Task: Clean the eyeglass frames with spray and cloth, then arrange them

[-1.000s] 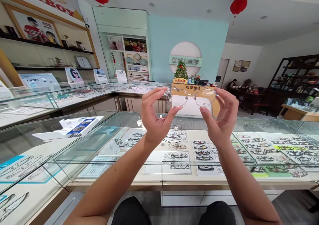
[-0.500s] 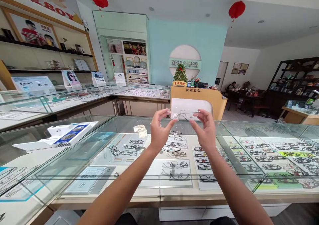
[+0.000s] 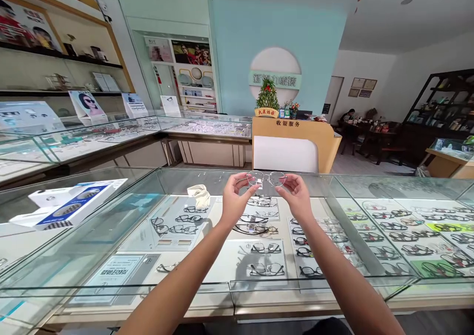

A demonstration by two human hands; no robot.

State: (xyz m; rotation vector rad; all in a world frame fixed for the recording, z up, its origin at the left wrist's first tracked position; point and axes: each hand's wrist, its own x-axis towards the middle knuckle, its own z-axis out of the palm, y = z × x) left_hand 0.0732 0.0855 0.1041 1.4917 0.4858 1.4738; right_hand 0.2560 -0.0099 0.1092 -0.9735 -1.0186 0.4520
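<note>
A pair of thin-rimmed eyeglasses [image 3: 267, 179] with clear lenses is held up above the glass showcase, lenses upright. My left hand [image 3: 237, 196] pinches its left side between thumb and fingers. On the other side, my right hand [image 3: 294, 196] grips the frame the same way. A small white tag or sticker shows by the left lens. Under my hands, rows of eyeglasses [image 3: 266, 269] lie inside the glass showcase [image 3: 234, 288], on pale display boards.
A cream cloth [image 3: 199, 196] lies left of my hands. Farther left are a blue-and-white box [image 3: 68, 206] and more glass cases. A wooden counter [image 3: 296, 127] stands ahead with a plant [image 3: 267, 95] on it. At the far right back, a person [image 3: 348, 116] sits near a dark table.
My view has tipped downward and moved a little closer. Both hands still hold the eyeglasses, which now appear lower, with both round lenses facing me more squarely.
</note>
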